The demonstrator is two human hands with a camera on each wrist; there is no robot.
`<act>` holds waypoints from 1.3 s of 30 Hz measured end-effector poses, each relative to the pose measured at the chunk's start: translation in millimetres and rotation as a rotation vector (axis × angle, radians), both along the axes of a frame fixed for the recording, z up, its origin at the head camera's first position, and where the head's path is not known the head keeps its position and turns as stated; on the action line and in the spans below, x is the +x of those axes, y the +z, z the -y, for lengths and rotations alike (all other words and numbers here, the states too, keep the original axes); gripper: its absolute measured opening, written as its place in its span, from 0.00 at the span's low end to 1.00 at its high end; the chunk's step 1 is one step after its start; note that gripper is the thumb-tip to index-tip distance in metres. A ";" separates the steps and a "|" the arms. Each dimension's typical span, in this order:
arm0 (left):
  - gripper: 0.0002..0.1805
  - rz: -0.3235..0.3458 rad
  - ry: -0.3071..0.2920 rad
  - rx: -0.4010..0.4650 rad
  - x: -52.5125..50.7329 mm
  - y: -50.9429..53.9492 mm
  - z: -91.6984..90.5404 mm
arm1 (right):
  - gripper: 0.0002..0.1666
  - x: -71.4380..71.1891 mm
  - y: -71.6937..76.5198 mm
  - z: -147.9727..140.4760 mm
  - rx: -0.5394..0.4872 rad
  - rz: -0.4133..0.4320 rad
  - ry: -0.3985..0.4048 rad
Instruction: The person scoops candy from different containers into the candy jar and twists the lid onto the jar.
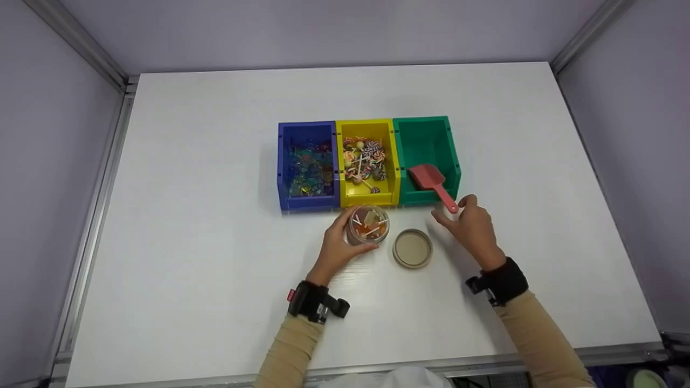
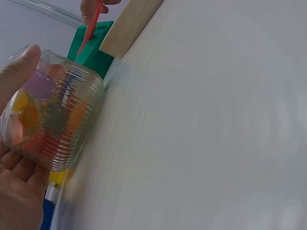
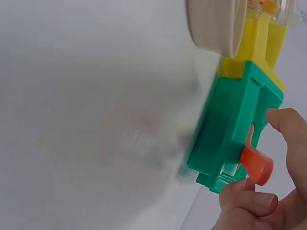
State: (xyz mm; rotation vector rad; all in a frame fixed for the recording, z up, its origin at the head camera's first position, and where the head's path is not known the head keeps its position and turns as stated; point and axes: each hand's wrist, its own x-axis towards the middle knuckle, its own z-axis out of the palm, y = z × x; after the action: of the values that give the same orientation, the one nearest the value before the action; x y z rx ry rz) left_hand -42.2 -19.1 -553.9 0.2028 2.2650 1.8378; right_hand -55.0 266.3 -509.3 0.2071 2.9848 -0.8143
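A ribbed clear jar [image 2: 62, 110] holding colourful sweets and white-sticked lollipops stands on the table. My left hand [image 1: 339, 245] grips it, thumb on one side and fingers on the other. My right hand [image 1: 474, 226] is by the handle of a red scoop [image 1: 428, 177], thumb and fingers spread apart around the handle's end. That scoop lies in the green bin [image 3: 223, 124], its handle sticking out over the front edge. Whether a fingertip touches the handle, I cannot tell. Between the hands lies a round beige lid [image 1: 413, 249].
Left of the green bin, and joined to it in a row, are a yellow bin [image 1: 385, 198] with small lollipops and a blue bin [image 1: 310, 203] with translucent coloured pieces. All sit on a white table [image 1: 205, 258] with pale walls around three sides.
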 end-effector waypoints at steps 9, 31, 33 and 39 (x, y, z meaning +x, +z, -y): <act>0.50 0.004 -0.003 0.005 1.0 0.3 0.8 | 0.33 29.1 9.4 5.2 0.018 0.171 0.041; 0.50 -0.008 0.004 -0.002 0.6 -0.2 0.5 | 0.41 46.8 16.3 61.5 0.167 0.020 0.327; 0.50 -0.009 0.003 -0.004 1.1 -0.5 0.7 | 0.48 47.0 13.5 64.6 0.211 -0.002 0.352; 0.50 0.012 0.002 -0.008 2.1 1.2 -0.3 | 0.61 43.1 10.8 69.6 0.249 0.136 0.392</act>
State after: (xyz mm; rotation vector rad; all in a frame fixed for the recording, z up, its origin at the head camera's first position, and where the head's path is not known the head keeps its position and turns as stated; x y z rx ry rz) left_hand -40.2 -18.8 -552.8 0.1878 2.2648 1.8262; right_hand -12.0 196.7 -498.5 -0.2962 2.8464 -0.3723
